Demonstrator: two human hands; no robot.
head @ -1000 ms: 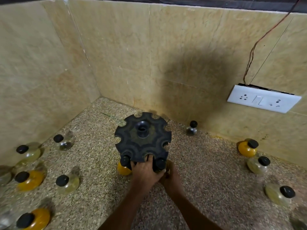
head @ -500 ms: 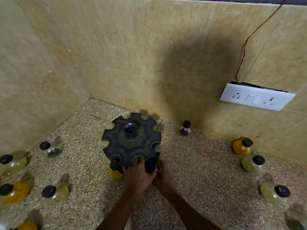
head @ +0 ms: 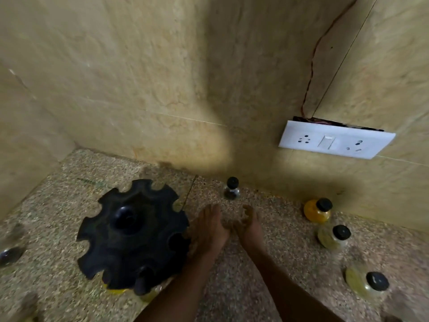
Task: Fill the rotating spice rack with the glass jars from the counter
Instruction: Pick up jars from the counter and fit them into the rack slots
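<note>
The black rotating spice rack [head: 132, 235] stands on the speckled counter at lower left, with jar lids showing in its front slots. My left hand [head: 209, 228] and my right hand [head: 249, 226] reach forward side by side just right of the rack, fingers extended and holding nothing. A small dark-filled jar [head: 231, 189] stands by the back wall a little beyond my fingertips. To the right stand an orange-filled jar [head: 317, 210], a pale yellow jar [head: 334, 237] and another pale jar [head: 366, 284], all with black lids.
Beige tiled walls close off the corner at the back and left. A white switch and socket plate [head: 334, 141] with a loose wire hangs on the right wall. A blurred jar [head: 10, 252] sits at the left edge.
Both hands have left the front of the rack and moved right and forward toward the small dark jar. The view has swung right, so the rack sits further left.
</note>
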